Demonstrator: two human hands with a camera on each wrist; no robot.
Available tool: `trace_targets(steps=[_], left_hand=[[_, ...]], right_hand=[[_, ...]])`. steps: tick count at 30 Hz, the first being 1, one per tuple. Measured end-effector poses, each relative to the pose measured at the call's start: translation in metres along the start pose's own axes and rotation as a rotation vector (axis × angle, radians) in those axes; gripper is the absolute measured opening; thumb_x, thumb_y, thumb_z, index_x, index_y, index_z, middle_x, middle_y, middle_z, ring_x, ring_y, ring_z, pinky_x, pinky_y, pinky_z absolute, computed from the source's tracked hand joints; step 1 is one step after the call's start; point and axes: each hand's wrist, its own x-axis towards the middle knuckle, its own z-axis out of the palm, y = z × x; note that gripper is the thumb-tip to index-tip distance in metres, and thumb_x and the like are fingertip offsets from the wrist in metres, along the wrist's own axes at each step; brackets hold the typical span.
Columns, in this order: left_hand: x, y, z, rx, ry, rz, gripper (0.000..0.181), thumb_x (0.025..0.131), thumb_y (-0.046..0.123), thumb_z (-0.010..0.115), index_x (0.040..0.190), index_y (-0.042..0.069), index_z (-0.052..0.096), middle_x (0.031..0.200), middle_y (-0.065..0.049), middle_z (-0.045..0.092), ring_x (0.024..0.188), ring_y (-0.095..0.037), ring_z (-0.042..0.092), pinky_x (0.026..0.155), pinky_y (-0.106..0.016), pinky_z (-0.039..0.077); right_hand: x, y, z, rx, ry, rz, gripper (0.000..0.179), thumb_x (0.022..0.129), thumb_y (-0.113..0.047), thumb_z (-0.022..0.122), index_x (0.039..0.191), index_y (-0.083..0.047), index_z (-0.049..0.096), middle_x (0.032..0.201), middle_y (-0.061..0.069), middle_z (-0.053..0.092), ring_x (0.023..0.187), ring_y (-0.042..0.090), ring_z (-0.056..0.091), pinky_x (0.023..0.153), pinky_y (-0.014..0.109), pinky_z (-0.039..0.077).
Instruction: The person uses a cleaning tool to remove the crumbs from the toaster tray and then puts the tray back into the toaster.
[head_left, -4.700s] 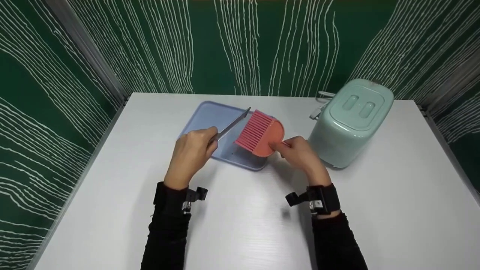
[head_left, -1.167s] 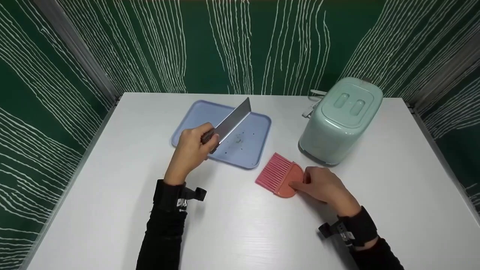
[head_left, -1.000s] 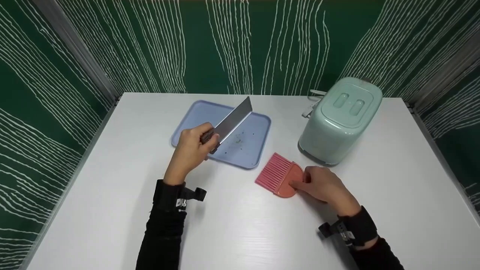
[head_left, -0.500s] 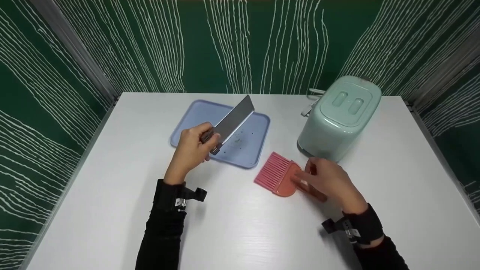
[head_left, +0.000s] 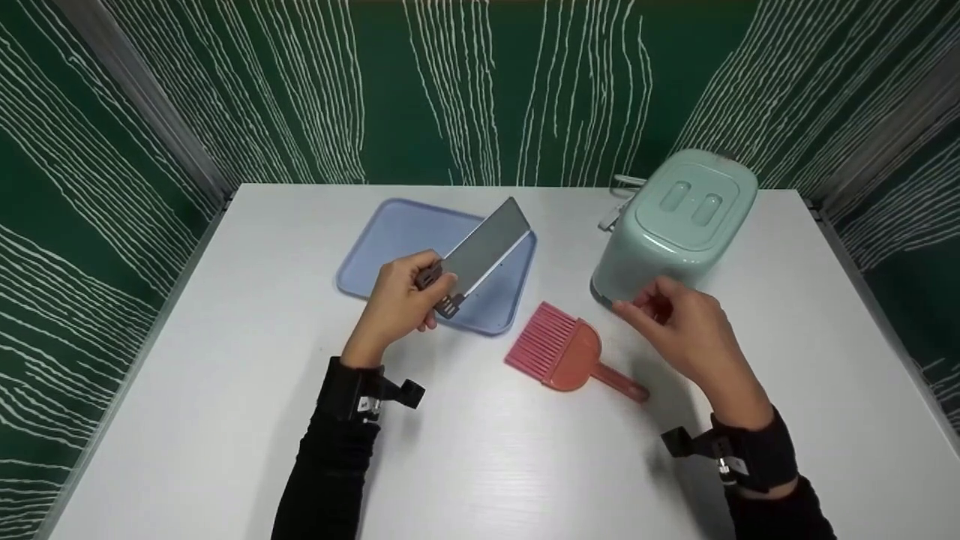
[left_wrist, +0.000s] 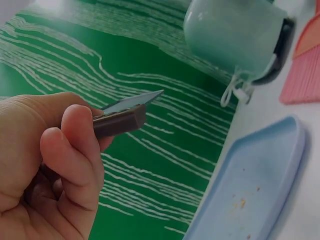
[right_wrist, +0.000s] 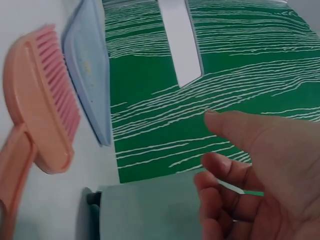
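My left hand (head_left: pixel 405 296) grips a flat metal scraper (head_left: pixel 487 244) by its brown handle. In the head view its blade slants up to the right over the pale blue tray (head_left: pixel 405 221); the left wrist view shows thumb and fingers on the handle (left_wrist: pixel 120 122). Dark and yellowish crumbs (left_wrist: pixel 242 202) lie on the tray. A hand brush (head_left: pixel 577 356) with pink bristles and an orange handle lies flat on the table, right of the tray's near corner. Up and right of it, my right hand (head_left: pixel 686 330) hovers with nothing in its loosely bent fingers, in front of the toaster.
A mint-green toaster (head_left: pixel 645 259) stands at the back right, its white cord (head_left: pixel 619 202) lying to its left. The white table (head_left: pixel 465 457) ends at a green wall (head_left: pixel 420 97) with white wavy lines.
The brush went from above the tray down onto the table. My right hand has let go of it and moved up and right. My left hand has shifted slightly right, turning the scraper.
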Motion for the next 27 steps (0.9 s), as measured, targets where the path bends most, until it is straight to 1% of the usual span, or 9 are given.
trace_targets(steps=[3,6,8,12,15,20,23,25,27], left_hand=[[0.001,-0.001,0.008,-0.036,-0.025,-0.013,0.022,0.104,0.015,0.068,0.085,0.009,0.058,0.066,-0.004,0.062,0.041,-0.012,0.056,0.038,-0.024,0.047],[0.002,-0.002,0.016,-0.076,-0.054,-0.024,0.024,0.104,0.014,0.068,0.084,0.009,0.057,0.066,-0.003,0.063,0.041,-0.011,0.056,0.038,-0.025,0.048],[0.002,-0.004,0.022,-0.109,-0.073,-0.034,0.024,0.104,0.015,0.068,0.084,0.009,0.057,0.066,-0.003,0.063,0.041,-0.011,0.056,0.038,-0.024,0.047],[0.002,-0.007,0.033,-0.181,-0.109,-0.061,0.022,0.104,0.015,0.067,0.085,0.009,0.057,0.067,-0.003,0.062,0.041,-0.009,0.054,0.038,-0.022,0.045],[0.003,-0.009,0.04,-0.24,-0.131,-0.09,0.021,0.104,0.014,0.068,0.087,0.009,0.057,0.067,-0.002,0.065,0.041,-0.007,0.053,0.038,-0.021,0.043],[0.004,-0.012,0.052,-0.319,-0.161,-0.127,0.021,0.105,0.013,0.068,0.088,0.007,0.057,0.065,0.0,0.067,0.039,-0.005,0.052,0.038,-0.021,0.042],[0.004,-0.013,0.058,-0.34,-0.183,-0.144,0.019,0.105,0.012,0.067,0.09,0.006,0.059,0.065,0.001,0.068,0.039,-0.005,0.052,0.038,-0.02,0.042],[0.003,-0.013,0.063,-0.353,-0.203,-0.158,0.019,0.106,0.013,0.066,0.09,0.006,0.059,0.066,0.001,0.068,0.041,-0.005,0.053,0.039,-0.02,0.044],[0.003,-0.014,0.068,-0.375,-0.224,-0.174,0.02,0.106,0.013,0.066,0.089,0.007,0.059,0.067,0.001,0.068,0.042,-0.004,0.054,0.04,-0.019,0.044]], right_hand=[[0.001,0.0,-0.006,0.022,0.08,-0.01,0.029,0.099,-0.032,0.08,0.098,-0.007,0.066,0.085,0.009,0.069,0.079,0.017,0.059,0.064,0.016,0.044],[0.003,0.001,-0.009,0.045,0.166,-0.021,0.027,0.099,-0.028,0.081,0.104,-0.005,0.067,0.089,0.01,0.07,0.082,0.014,0.059,0.068,0.01,0.043],[0.004,0.003,-0.011,0.058,0.221,-0.036,0.026,0.098,-0.025,0.081,0.107,-0.004,0.068,0.092,0.01,0.069,0.084,0.012,0.058,0.072,0.01,0.042],[0.007,0.007,-0.015,0.085,0.302,-0.058,0.028,0.098,-0.02,0.081,0.116,-0.003,0.068,0.105,0.013,0.068,0.095,0.014,0.057,0.08,0.021,0.043],[0.009,0.01,-0.016,0.089,0.34,-0.071,0.032,0.097,-0.018,0.082,0.12,-0.002,0.067,0.115,0.017,0.065,0.105,0.021,0.06,0.085,0.027,0.043],[0.015,0.015,-0.016,0.065,0.369,-0.117,0.036,0.096,-0.016,0.083,0.125,-0.001,0.068,0.123,0.023,0.061,0.118,0.036,0.056,0.096,0.036,0.038],[0.018,0.018,-0.015,0.053,0.378,-0.136,0.038,0.096,-0.016,0.083,0.128,-0.001,0.068,0.129,0.024,0.059,0.121,0.039,0.052,0.098,0.045,0.036],[0.019,0.02,-0.016,0.052,0.377,-0.127,0.04,0.096,-0.017,0.083,0.13,-0.003,0.069,0.134,0.024,0.059,0.124,0.04,0.05,0.099,0.049,0.037],[0.02,0.023,-0.018,0.049,0.368,-0.111,0.043,0.095,-0.017,0.083,0.134,-0.005,0.068,0.139,0.023,0.058,0.13,0.041,0.048,0.103,0.055,0.04]])
